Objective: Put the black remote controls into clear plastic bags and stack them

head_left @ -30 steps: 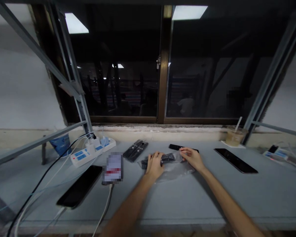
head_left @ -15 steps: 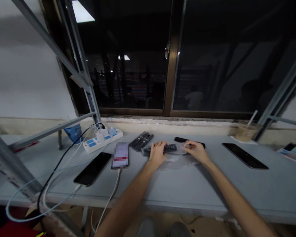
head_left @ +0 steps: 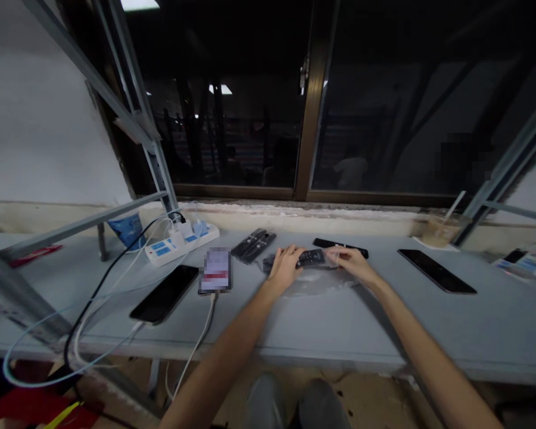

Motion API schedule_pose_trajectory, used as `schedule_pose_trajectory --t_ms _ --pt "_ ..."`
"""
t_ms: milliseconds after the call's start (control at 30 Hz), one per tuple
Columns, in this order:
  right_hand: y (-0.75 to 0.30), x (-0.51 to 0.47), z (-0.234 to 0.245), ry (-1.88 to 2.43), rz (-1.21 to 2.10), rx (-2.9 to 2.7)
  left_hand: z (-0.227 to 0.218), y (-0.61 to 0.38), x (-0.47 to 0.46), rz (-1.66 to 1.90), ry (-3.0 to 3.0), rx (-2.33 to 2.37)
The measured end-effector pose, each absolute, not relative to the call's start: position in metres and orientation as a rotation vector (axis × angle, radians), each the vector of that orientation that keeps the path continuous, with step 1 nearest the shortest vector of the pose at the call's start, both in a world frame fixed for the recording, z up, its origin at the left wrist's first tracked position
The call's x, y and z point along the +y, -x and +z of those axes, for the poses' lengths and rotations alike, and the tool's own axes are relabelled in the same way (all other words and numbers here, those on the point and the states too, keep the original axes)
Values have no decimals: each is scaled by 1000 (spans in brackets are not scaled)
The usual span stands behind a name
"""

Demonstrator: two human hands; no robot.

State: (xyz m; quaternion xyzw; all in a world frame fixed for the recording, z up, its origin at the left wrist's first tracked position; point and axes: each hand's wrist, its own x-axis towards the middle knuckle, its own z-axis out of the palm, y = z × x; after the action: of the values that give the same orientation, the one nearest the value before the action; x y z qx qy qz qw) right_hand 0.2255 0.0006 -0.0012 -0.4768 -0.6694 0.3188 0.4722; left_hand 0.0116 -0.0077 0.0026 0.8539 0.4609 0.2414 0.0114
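A black remote control (head_left: 311,258) with light buttons lies on the table, in or on a clear plastic bag (head_left: 319,285). My left hand (head_left: 286,265) is closed over the remote's left part, its fingers curled down and hiding that end. My right hand (head_left: 355,262) pinches the bag at the right, just past the remote's end. Behind my right hand lies another slim black remote (head_left: 335,243), partly covered by the fingers. To the left of my left hand are black remotes in plastic wrapping (head_left: 254,244).
A phone with a lit screen (head_left: 215,271) and a dark phone (head_left: 165,295) lie at left, cabled near a white power strip (head_left: 183,245). A black tablet-like device (head_left: 435,271) lies at right. A drink cup with straw (head_left: 442,229) stands behind it. Metal posts (head_left: 154,149) frame the table.
The camera view has tilted down slightly, so everything sits higher in the picture. Both hands keep nearly the same places, on the remote and on the bag.
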Motion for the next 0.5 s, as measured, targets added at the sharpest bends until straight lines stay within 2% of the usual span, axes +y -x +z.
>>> schedule_pose_trajectory --t_ms 500 --pt "-227 4 -4 1208 714 -1782 1 -12 1 737 -2749 1352"
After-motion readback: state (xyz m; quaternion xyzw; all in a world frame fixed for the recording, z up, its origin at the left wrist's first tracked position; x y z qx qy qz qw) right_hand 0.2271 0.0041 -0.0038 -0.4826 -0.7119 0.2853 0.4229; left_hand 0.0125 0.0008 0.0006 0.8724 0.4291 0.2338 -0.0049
